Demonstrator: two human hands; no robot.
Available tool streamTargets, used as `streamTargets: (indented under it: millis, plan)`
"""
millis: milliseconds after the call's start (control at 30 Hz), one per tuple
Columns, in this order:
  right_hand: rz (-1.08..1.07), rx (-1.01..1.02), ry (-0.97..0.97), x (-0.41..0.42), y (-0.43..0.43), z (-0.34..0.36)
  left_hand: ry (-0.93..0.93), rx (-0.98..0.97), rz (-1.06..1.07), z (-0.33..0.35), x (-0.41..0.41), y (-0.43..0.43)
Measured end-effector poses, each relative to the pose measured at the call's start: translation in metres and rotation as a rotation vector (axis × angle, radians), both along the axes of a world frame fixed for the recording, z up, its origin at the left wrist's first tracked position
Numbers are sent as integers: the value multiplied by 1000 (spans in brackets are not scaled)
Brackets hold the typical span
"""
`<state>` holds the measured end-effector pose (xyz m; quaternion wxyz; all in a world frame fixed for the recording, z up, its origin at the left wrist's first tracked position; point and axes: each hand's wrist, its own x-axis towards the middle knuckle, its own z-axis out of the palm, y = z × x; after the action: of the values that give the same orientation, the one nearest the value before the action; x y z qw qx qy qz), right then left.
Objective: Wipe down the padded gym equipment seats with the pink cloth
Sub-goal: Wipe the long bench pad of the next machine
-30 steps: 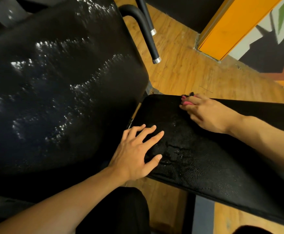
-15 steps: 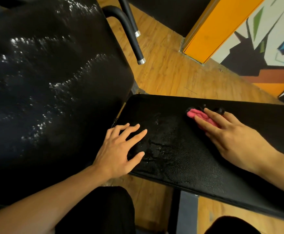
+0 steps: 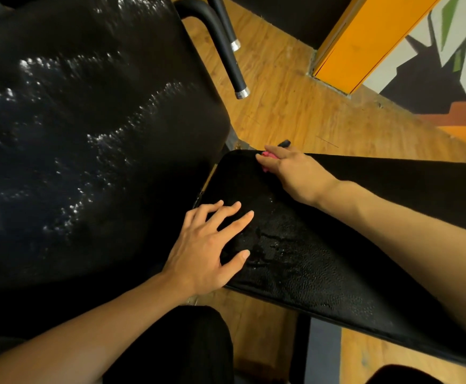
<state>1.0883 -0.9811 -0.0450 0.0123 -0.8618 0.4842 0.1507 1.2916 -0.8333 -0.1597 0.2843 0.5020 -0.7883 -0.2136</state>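
A flat black padded seat (image 3: 323,267) runs from the centre to the right, wet and cracked near its middle. My right hand (image 3: 295,170) presses the pink cloth (image 3: 266,155) onto the seat's far left corner; only a small pink edge shows under the fingers, which lie nearly straight over it. At the seat's near left corner my left hand (image 3: 209,250) rests flat with fingers spread. A large tilted black back pad (image 3: 82,139), glistening with wet streaks, fills the left side.
Two black metal bars with chrome end caps (image 3: 237,76) stick out above the back pad. Wooden floor (image 3: 295,106) lies beyond the seat. An orange pillar (image 3: 364,42) and a painted wall (image 3: 448,65) stand at the upper right. My dark-trousered knee (image 3: 176,347) is at the bottom.
My right hand slid the cloth from the middle of the seat's far edge back to the far left corner. My left hand stayed planted on the near corner.
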Motion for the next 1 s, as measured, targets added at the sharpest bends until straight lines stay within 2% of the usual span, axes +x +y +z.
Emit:
streamTargets:
  millis: [167,267,367,433,633,800,1000]
  plan:
    - [59,-1,-30,21,-23,-18,9,-3,-5,1,0,1]
    - [181,37,-42,-18,-6,13,-4,-8,-3,1,0,0]
    - [204,25,-33,-67,17,55,-1,-19,-1,0,-1,0]
    - [216,-11,-43,-80,21,58,4,-23,0,-1,-1,0]
    - [254,19,-157,-14,-23,-4,2,-17,0,1,0,0]
    - [226,67,-145,53,-56,-49,11,-10,0,1,-1,0]
    - [190,83,-154,36,-44,-23,7,-17,-3,1,0,0]
